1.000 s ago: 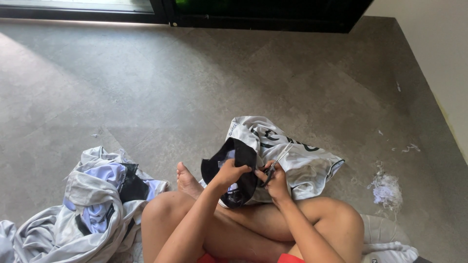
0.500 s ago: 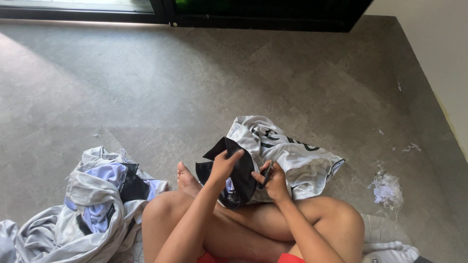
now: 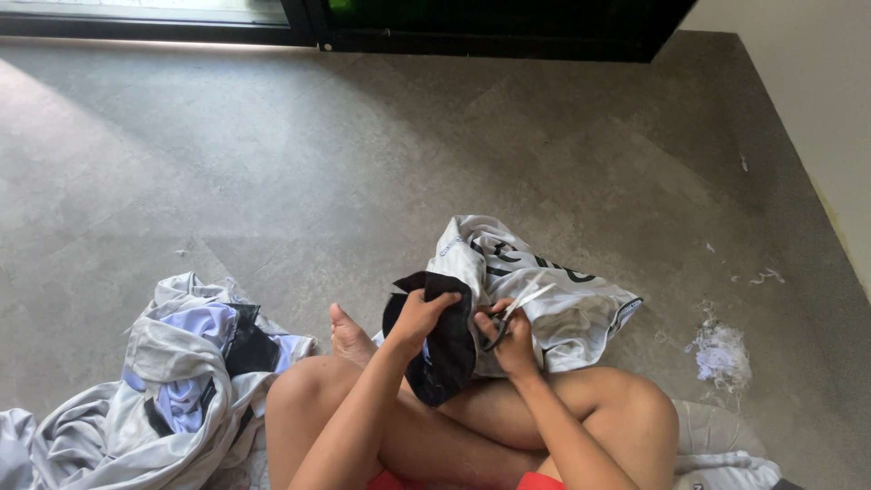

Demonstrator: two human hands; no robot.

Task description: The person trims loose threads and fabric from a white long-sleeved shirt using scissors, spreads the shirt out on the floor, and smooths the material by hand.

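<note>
I sit cross-legged on a grey floor. My left hand (image 3: 419, 318) grips a piece of black cloth (image 3: 442, 349) that hangs over my lap. My right hand (image 3: 511, 338) holds a pair of scissors (image 3: 517, 307) with dark handles; the pale blades point up and to the right, next to the cloth. Behind both hands lies a white garment with black markings (image 3: 553, 290), crumpled on the floor in front of my legs.
A heap of white, lilac and black clothes (image 3: 154, 390) lies at my left. Small white scraps (image 3: 721, 349) sit on the floor at the right. More white fabric (image 3: 726, 467) is by my right knee. A wall runs along the right, a dark door frame (image 3: 490, 41) at the far end.
The black cloth has dropped lower and folded in my left hand. My right hand has lifted the scissors, whose blades now show, pointing up to the right.
</note>
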